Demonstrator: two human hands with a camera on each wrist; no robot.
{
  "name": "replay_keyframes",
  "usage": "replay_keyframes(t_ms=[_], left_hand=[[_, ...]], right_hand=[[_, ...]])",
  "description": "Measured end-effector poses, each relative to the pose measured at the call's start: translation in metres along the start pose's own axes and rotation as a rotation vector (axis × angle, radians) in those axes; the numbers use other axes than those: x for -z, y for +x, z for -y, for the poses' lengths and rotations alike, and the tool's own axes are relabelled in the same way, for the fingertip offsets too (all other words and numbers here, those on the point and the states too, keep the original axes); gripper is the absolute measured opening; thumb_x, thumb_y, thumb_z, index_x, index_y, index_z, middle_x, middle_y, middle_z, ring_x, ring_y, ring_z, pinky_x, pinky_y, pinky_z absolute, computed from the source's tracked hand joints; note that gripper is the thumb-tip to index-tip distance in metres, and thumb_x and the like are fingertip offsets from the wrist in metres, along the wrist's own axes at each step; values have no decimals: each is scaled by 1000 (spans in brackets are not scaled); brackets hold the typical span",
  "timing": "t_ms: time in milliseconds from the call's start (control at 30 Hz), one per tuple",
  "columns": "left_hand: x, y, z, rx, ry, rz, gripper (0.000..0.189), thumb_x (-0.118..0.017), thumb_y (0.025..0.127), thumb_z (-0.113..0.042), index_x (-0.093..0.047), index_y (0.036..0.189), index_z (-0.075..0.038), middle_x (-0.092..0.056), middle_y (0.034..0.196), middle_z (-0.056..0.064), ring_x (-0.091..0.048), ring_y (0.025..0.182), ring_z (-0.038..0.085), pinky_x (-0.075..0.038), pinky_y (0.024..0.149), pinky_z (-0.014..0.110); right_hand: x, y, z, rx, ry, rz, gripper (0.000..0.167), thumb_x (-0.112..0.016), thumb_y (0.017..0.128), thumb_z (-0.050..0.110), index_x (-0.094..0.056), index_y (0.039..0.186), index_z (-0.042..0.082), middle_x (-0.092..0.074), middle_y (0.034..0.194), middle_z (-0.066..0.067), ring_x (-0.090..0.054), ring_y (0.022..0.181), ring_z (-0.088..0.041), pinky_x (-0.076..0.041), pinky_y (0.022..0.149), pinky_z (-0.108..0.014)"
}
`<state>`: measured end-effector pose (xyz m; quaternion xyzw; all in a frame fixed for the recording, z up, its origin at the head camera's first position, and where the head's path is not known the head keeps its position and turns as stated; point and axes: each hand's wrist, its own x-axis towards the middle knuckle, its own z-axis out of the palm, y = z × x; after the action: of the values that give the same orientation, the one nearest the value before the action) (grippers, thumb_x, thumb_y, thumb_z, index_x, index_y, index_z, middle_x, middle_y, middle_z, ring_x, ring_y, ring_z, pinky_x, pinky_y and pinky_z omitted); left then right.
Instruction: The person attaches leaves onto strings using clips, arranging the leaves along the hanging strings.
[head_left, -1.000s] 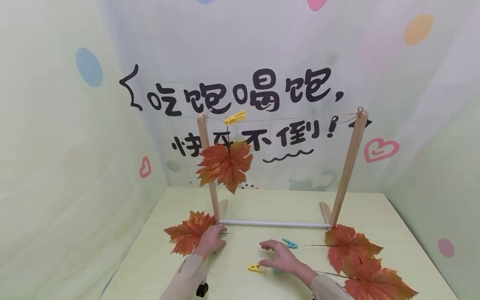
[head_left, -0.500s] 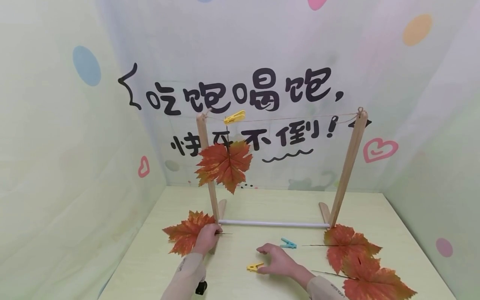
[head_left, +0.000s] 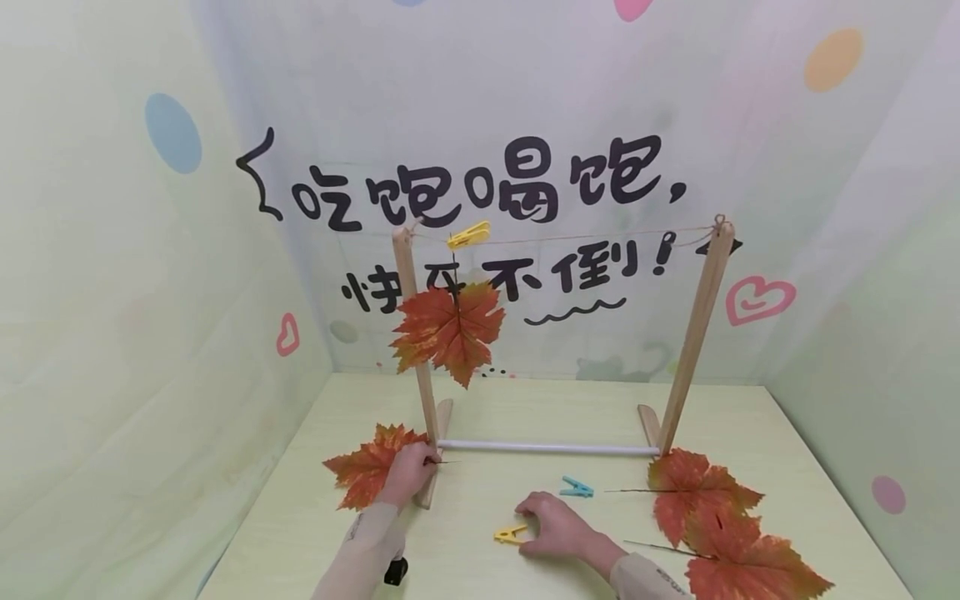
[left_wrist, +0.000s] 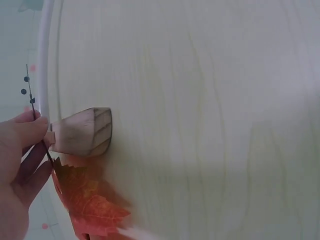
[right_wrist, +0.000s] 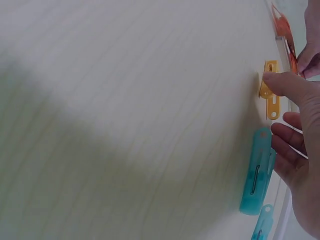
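At the left foot of the wooden stand, my left hand pinches the thin dark stem of an orange-red maple leaf. In the left wrist view, the leaf hangs below the thumb and fingers. My right hand is low over the table with its fingers loosely curved. Its thumb overlaps a yellow clothespin in the right wrist view. Beneath the other fingers lies a teal clothespin, hidden by the hand in the head view. Another teal clothespin lies farther back.
A string runs between the stand's two wooden posts. From it hangs a maple leaf, clipped by a yellow clothespin. A white rod joins the posts low down. Two more leaves lie at the right.
My left fingers have closed on the leaf's stem and shifted it slightly left. The right hand has come down closer to the yellow clothespin, its fingers more curved.
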<state>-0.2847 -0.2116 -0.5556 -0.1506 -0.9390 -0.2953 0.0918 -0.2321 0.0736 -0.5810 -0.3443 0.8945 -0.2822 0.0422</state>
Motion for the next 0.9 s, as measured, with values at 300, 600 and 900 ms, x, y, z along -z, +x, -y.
replay_keyframes(t_ms=[300,600,900], left_hand=[[11,8,0,-67,11,-17,10,-67,74,6,-72,77,-2,-66,75,11,-61,70,19,-49,58,25],[18,6,-11,-47,-10,17,9,-68,75,5,-71,82,-1,-68,79,6,-62,73,20,-52,60,28],[28,8,-23,-41,-101,28,8,-68,75,4,-70,83,1,-68,80,6,-62,74,18,-52,62,25]], right_hand=[[-1,0,2,9,-55,5,28,-76,67,25,-67,88,10,-57,82,10,-49,77,-2,-46,71,-20],[3,0,5,52,-92,8,20,-74,71,19,-68,86,9,-60,80,9,-49,74,0,-45,68,-18],[32,4,10,106,-92,-25,20,-72,74,15,-68,91,5,-62,87,2,-55,84,-10,-48,73,-23]])
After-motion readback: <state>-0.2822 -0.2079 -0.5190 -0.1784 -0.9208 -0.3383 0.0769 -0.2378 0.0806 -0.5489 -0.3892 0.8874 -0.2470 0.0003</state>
